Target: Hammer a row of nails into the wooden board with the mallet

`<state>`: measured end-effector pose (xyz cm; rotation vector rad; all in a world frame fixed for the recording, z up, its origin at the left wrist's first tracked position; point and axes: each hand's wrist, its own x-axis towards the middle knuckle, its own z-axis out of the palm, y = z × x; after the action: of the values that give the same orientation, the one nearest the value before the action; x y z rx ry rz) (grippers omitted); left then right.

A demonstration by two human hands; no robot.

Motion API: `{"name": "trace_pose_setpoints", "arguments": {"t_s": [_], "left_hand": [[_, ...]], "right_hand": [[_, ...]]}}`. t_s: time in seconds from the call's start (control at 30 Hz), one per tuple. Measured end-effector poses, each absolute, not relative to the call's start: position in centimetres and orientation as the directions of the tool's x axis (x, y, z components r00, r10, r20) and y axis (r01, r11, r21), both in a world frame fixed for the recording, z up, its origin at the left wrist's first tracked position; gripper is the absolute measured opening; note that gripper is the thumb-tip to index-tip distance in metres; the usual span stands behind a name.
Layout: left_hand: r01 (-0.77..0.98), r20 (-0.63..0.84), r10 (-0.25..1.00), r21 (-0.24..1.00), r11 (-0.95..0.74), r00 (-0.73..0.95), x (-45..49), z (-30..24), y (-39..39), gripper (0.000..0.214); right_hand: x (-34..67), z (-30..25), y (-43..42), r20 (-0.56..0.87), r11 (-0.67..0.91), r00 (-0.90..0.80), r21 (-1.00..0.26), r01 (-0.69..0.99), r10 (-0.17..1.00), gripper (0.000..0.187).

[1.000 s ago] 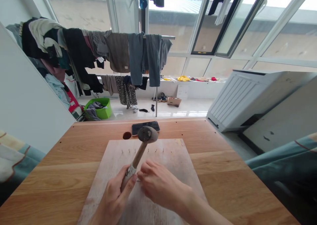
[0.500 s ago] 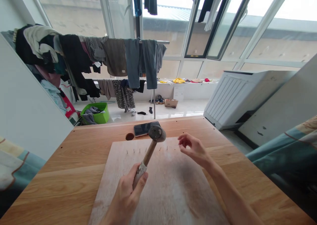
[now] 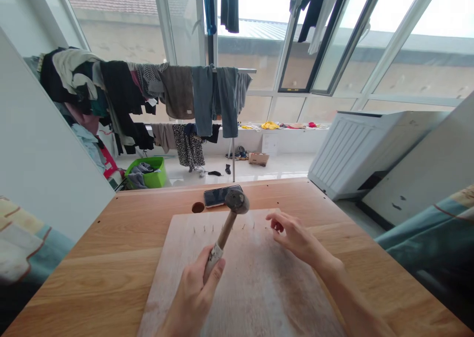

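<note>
A hammer [image 3: 226, 230] is gripped by its wrapped lower handle in my left hand [image 3: 198, 287], head up and tilted to the right over the board. My right hand [image 3: 292, 235] is closed with curled fingertips low over the far right part of the whitish wooden board [image 3: 237, 287]. The nail pinched in those fingers half a second ago is now hard to make out. Several thin nails [image 3: 204, 229] stand in a row along the board's far side, some partly behind the hammer. A small dark mark lies on the board just below my right fingertips.
The board lies on a wooden table [image 3: 92, 268]. Beyond its far edge lie a phone [image 3: 217, 196], partly behind the hammer head, and a round hole [image 3: 198, 207]. Further off stand a laundry rack [image 3: 246, 71], a green basket [image 3: 155, 178] and a white ribbed appliance [image 3: 342, 151].
My right hand has turned and come slightly down toward the board, and its nail no longer shows clearly. My left hand keeps the hammer in much the same pose. The view has shifted slightly.
</note>
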<state>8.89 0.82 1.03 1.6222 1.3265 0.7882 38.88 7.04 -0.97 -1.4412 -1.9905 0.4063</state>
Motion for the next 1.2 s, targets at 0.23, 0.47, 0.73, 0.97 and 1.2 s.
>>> {"name": "trace_pose_setpoints", "arguments": {"t_s": [0.23, 0.47, 0.73, 0.97, 1.2], "left_hand": [[0.418, -0.031, 0.962, 0.904, -0.090, 0.273, 9.1, 1.0, 0.8, 0.047], [0.410, -0.015, 0.947, 0.904, -0.124, 0.320, 8.9, 0.7, 0.9, 0.040], [0.393, -0.035, 0.917, 0.910, -0.135, 0.398, 10.7, 1.8, 1.1, 0.034], [0.445, -0.050, 0.899, 0.880, -0.166, 0.435, 12.5, 2.5, 1.9, 0.032], [0.490, -0.061, 0.892, 0.851, -0.188, 0.448, 12.7, 1.3, 1.7, 0.029]], "right_hand": [[37.7, -1.7, 7.0, 0.327, 0.339, -0.160, -0.621, 0.707, 0.931, 0.036], [37.4, -2.7, 7.7, 0.328, 0.292, -0.074, -0.689, 0.663, 0.942, 0.037], [37.8, -3.2, 8.0, 0.329, 0.292, -0.055, -0.733, 0.614, 0.943, 0.044], [37.8, -3.3, 8.1, 0.346, 0.284, -0.021, -0.733, 0.618, 0.938, 0.046], [38.2, -3.8, 8.1, 0.333, 0.270, -0.010, -0.745, 0.610, 0.943, 0.066]]}}
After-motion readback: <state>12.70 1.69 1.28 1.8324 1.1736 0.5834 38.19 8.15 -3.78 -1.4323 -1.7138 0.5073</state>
